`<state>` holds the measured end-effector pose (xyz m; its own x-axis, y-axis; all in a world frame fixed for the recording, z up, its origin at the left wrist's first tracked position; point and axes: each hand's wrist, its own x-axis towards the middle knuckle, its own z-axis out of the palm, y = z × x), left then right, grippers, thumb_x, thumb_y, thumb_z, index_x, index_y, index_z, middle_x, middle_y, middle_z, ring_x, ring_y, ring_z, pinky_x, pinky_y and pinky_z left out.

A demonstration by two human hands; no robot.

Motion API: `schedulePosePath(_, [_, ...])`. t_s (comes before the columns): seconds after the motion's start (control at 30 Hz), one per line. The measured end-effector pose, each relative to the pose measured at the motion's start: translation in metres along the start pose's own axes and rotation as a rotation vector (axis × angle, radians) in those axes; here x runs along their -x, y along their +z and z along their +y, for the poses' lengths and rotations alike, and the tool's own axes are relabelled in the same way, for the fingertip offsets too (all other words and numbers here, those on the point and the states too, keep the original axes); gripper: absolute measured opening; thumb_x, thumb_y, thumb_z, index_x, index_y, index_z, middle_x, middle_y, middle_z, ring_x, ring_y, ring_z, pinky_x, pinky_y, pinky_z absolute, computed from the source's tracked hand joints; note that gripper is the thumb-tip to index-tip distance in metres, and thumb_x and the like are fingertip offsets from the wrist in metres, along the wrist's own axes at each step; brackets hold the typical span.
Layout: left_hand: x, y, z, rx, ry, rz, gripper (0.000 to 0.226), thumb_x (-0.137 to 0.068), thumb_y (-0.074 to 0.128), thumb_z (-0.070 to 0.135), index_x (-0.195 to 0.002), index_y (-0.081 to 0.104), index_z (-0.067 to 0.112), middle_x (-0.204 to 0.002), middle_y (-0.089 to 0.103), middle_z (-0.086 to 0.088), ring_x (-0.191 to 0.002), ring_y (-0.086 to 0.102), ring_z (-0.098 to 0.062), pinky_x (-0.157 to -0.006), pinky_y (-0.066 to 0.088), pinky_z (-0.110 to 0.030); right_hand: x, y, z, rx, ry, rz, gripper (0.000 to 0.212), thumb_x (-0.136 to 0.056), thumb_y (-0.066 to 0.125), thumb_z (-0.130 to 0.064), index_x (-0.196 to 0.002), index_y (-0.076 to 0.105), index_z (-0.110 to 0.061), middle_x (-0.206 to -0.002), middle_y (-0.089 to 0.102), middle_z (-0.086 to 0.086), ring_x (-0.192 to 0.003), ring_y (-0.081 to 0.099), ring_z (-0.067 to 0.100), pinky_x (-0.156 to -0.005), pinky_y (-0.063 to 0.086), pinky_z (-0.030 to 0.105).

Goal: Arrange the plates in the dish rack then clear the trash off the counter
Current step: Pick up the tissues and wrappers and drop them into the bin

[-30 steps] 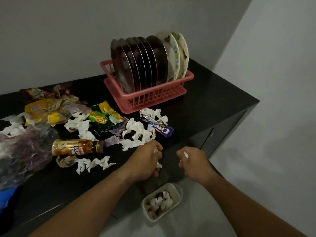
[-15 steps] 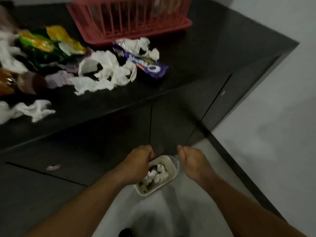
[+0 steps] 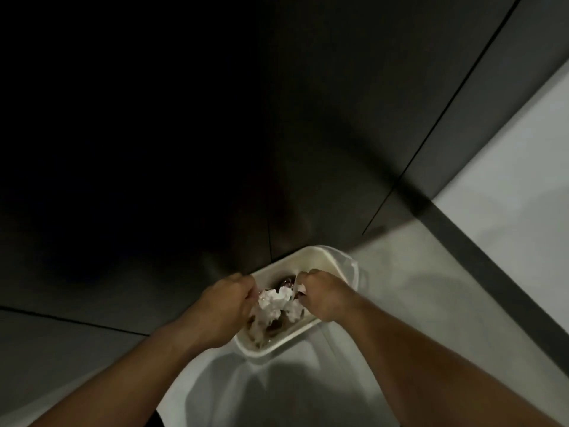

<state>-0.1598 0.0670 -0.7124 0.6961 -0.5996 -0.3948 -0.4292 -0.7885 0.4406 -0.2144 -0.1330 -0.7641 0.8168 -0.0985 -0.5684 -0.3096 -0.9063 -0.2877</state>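
Both my hands hang over a small white trash bin (image 3: 328, 252) that stands on the floor against the dark cabinet. My left hand (image 3: 223, 306) is curled above the bin's left side, and crumpled white tissue (image 3: 272, 300) sticks out at its fingertips. My right hand (image 3: 324, 295) is curled over the bin's right side and pinches a small scrap of white tissue (image 3: 300, 288). Below them the bin holds more tissue and dark wrappers. The counter, the dish rack and the plates are out of view.
Dark cabinet fronts (image 3: 308, 134) with thin door seams fill the upper view. A pale floor (image 3: 508, 241) runs along the right and under the bin. A clear bag liner (image 3: 352, 266) hangs over the bin's right rim.
My view has tilted down from the counter to the floor. Both hands have come down from the counter edge to just over the bin's opening, with the tissue still in them.
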Motion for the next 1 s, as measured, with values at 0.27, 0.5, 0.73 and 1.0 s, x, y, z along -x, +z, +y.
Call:
schedulePosePath(0.27, [-0.041,0.021,0.024,0.074,0.040,-0.104,0.024,-0.101,0.034,0.034,-0.113,0.055,0.028,-0.110,0.044,0.007,-0.108,0.047,-0.015,-0.097,0.042,-0.035,0.007,-0.010,0.019,-0.120,0.026,-0.049,0.059,-0.086,0.072,-0.026,-0.141,0.050,-0.026,-0.132,0.058,0.002,-0.110,0.060,0.022,-0.091,0.051,0.030])
schedulePosePath(0.5, [-0.079,0.078,0.025,-0.141,-0.093,-0.500,0.073,-0.093,0.025,0.054,-0.154,-0.007,0.028,-0.163,-0.010,-0.003,-0.148,0.011,-0.028,-0.118,0.019,-0.045,0.051,-0.041,0.030,-0.213,0.014,0.179,0.049,-0.097,0.055,-0.041,-0.143,0.048,-0.027,-0.141,0.054,0.001,-0.125,0.053,0.019,-0.101,0.042,0.029])
schedulePosePath(0.73, [-0.044,0.009,0.063,-0.240,0.109,-0.124,0.040,-0.103,0.030,0.036,-0.131,0.051,0.015,-0.135,0.051,-0.004,-0.120,0.050,-0.026,-0.101,0.041,-0.037,0.082,-0.092,0.011,-0.396,0.010,0.205,0.041,-0.099,0.049,-0.044,-0.138,0.052,-0.031,-0.136,0.057,-0.004,-0.119,0.055,0.014,-0.098,0.047,0.031])
schedulePosePath(1.0, [0.050,-0.177,0.147,-0.111,0.177,0.129,0.030,-0.099,0.036,0.042,-0.081,0.056,0.029,-0.081,0.051,0.011,-0.070,0.054,-0.005,-0.068,0.048,-0.029,0.192,-0.246,-0.052,-0.457,-0.060,0.309,0.017,-0.098,0.054,-0.038,-0.111,0.064,-0.034,-0.105,0.063,-0.013,-0.096,0.059,0.001,-0.089,0.053,0.030])
